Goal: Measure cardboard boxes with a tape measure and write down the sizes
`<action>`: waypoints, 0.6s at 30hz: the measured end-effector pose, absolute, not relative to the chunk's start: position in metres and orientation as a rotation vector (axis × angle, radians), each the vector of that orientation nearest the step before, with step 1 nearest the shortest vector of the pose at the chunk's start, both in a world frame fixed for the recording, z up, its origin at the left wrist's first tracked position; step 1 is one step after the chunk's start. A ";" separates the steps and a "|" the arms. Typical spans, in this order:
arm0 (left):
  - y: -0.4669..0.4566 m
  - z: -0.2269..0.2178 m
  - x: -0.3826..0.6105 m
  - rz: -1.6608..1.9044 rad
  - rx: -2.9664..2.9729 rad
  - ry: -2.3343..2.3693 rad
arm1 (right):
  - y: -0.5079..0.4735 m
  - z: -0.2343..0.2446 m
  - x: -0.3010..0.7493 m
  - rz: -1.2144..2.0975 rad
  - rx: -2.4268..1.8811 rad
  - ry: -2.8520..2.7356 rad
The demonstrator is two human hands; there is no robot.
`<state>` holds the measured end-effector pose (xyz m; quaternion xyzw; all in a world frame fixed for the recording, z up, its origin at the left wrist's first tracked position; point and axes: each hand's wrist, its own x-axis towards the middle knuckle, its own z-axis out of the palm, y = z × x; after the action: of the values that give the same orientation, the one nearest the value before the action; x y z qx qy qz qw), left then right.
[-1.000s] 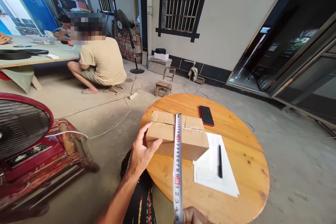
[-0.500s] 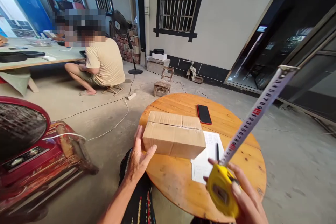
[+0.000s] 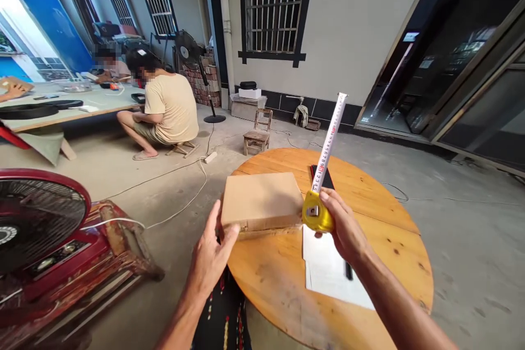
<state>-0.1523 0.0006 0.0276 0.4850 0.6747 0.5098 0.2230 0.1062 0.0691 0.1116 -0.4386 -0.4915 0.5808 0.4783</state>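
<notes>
A brown cardboard box [image 3: 262, 197] is on the round wooden table [image 3: 270, 290], a plain broad face up. My left hand [image 3: 213, 246] grips its left end, thumb on the near edge and fingers round the side. In my right hand [image 3: 342, 221] is a yellow tape measure [image 3: 315, 212], held at the box's right end with its white blade [image 3: 328, 139] pulled out and pointing up and away. Whether the right fingers touch the box is hidden. White paper sheets [image 3: 328, 268] with a black pen [image 3: 348, 270] lie below that hand. The blade partly covers a phone [image 3: 327, 179].
A red fan [image 3: 49, 229] stands on a worn wooden stool at left. Beyond are a small wooden chair [image 3: 257, 134], a white cord [image 3: 184, 210] on the floor, and a seated person [image 3: 172, 104] at a long table [image 3: 98, 99] with others.
The box has been turned, so its taped seam no longer faces up. My right hand has brought the tape measure left and away from me to the box's right end.
</notes>
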 end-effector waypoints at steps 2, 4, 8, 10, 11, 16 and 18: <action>0.003 0.023 -0.151 1.422 1.474 1.862 | 0.067 0.118 0.107 1.449 -1.094 -1.175; 0.006 0.018 -0.150 1.454 1.586 1.841 | 0.048 0.118 0.108 1.664 -1.089 -1.142; 0.013 0.010 -0.152 1.480 1.627 1.813 | -0.001 0.108 0.102 2.246 -1.050 -0.852; 0.016 0.008 -0.154 1.507 1.627 1.811 | -0.013 0.103 0.094 2.359 -1.024 -0.681; 0.018 0.008 -0.155 1.522 1.627 1.814 | -0.014 0.102 0.090 2.381 -1.025 -0.623; 0.021 0.006 -0.155 1.570 1.634 1.807 | -0.007 0.095 0.080 2.429 -1.172 -0.518; 0.021 0.005 -0.154 1.584 1.643 1.804 | -0.010 0.091 0.083 2.437 -1.227 -0.487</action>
<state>-0.1543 0.0212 0.0053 0.5609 0.6160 0.5408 0.1163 0.0827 -0.0098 0.0907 -0.4351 -0.1729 0.8642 0.1841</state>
